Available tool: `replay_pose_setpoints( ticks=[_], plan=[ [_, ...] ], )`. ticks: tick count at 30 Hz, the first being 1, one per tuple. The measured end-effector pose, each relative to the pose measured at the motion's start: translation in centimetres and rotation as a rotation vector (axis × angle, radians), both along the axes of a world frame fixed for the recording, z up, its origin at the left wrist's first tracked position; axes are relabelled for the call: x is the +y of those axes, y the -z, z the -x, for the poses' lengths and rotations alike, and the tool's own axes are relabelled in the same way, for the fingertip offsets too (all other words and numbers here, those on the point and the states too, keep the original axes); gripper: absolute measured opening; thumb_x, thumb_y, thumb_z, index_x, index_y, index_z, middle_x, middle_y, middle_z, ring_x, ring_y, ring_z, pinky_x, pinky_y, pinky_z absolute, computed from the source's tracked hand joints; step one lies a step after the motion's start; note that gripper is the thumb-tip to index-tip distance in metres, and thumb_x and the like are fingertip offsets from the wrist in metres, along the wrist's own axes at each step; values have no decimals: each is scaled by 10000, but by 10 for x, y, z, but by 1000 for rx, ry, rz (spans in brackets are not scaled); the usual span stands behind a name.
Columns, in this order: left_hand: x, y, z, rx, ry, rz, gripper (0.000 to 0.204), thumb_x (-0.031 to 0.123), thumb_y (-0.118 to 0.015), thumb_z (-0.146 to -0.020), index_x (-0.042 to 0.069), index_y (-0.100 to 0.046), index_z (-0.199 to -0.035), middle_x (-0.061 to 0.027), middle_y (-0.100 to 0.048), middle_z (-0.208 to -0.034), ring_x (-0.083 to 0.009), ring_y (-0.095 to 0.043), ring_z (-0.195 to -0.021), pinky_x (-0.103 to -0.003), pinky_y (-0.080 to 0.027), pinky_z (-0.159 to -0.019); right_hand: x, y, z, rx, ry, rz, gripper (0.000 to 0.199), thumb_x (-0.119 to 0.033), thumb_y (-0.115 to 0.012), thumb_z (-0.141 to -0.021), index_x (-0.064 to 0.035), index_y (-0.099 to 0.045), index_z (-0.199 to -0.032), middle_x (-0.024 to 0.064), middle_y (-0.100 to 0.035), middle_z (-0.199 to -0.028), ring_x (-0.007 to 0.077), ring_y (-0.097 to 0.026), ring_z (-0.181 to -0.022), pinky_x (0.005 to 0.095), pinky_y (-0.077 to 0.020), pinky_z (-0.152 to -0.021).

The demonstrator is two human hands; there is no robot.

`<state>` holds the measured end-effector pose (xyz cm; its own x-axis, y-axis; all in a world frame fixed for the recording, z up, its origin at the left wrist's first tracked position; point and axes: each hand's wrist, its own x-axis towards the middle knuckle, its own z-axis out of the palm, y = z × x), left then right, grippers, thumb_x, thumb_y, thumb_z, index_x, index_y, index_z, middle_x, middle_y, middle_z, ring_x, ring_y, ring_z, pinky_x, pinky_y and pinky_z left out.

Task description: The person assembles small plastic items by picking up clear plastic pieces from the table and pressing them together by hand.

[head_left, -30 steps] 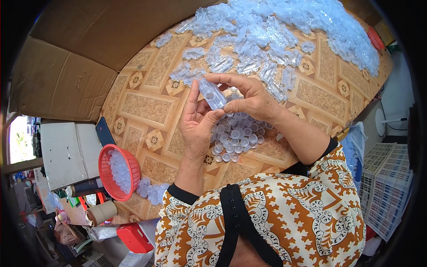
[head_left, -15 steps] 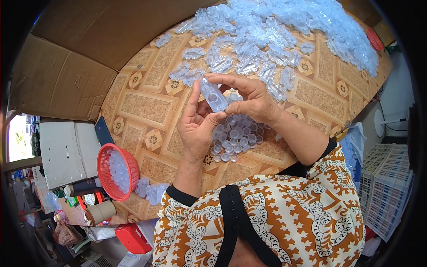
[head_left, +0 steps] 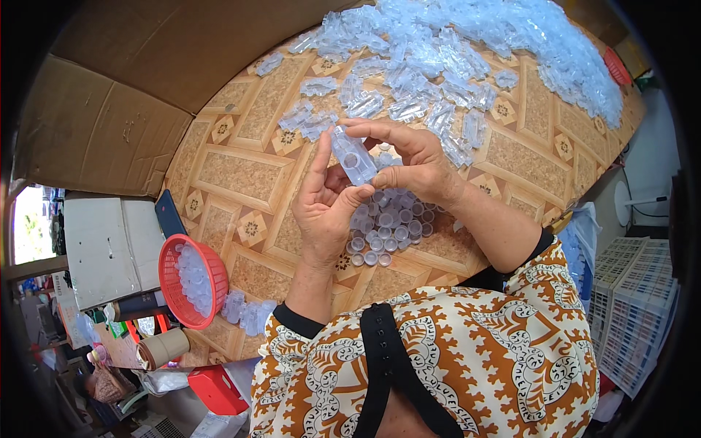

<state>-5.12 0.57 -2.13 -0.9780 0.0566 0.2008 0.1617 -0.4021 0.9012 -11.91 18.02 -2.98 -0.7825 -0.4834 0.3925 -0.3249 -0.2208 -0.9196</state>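
Note:
Between my two hands I hold a clear plastic piece, blocky and tilted, with a round ring-like part on its face. My left hand grips its left side and lower end, thumb at the bottom. My right hand has its index finger over the top end and its thumb at the lower right corner. Below my hands lies a heap of small round clear caps, partly covered by my fingers. Beyond, several similar clear plastic pieces are scattered on the patterned table.
A large pile of clear pieces covers the far side. At left a red basket holds translucent parts, with more parts beside it. A dark phone-like slab leans near the cardboard wall. Stacked white crates stand at right.
Almost nothing differs. My hands and the clear plastic piece have shifted very slightly to the right, with the same grip.

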Motion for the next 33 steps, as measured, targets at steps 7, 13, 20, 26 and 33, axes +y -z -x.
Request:
replay_pose_setpoints(
  ticks=[7,13,20,26,33],
  plan=[
    [1,0,-1,-17,-5,2,769,-107,-647,-885,7,-271,-1546,-196,-567,-1355,-228,-592,-1206,-322,-527,-983,1,0,1,-17,-20,7,633,-246,-831,-746,-53,-632,-1315,149,-572,-1408,210,-536,-1274,378,-439,-1038],
    [-1,4,0,-26,-16,21,764,-98,-658,-884,2,-283,-1541,-170,-576,-1344,-202,-599,-1181,-301,-524,-969,1,6,6,126,16,-52,617,-232,-825,-749,-70,-640,-1315,145,-586,-1398,256,-515,-1318,405,-409,-1085],
    [-7,6,-1,-20,-30,-7,749,-132,-644,-868,-7,-315,-1529,-149,-578,-1337,-152,-607,-1114,-263,-541,-892,-3,-7,-3,220,60,-121,601,-136,-804,-749,-99,-638,-1326,137,-599,-1388,270,-527,-1321,410,-374,-1137],
    [-5,5,0,-13,-41,13,733,-144,-625,-870,-22,-317,-1524,-146,-504,-1439,-125,-583,-1118,-226,-529,-857,-6,0,-6,347,99,-145,600,-39,-754,-777,-73,-605,-1357,161,-582,-1399,306,-503,-1352,421,-371,-1143],
    [0,6,0,-1,-1,156,746,178,-533,-1026,-8,-61,-1573,-183,-399,-1516,-164,-488,-1283,-292,-422,-1046,-15,12,-7,427,185,-208,624,32,-688,-803,-45,-542,-1405,211,-541,-1419,359,-499,-1344,396,-424,-1100]
  ],
)
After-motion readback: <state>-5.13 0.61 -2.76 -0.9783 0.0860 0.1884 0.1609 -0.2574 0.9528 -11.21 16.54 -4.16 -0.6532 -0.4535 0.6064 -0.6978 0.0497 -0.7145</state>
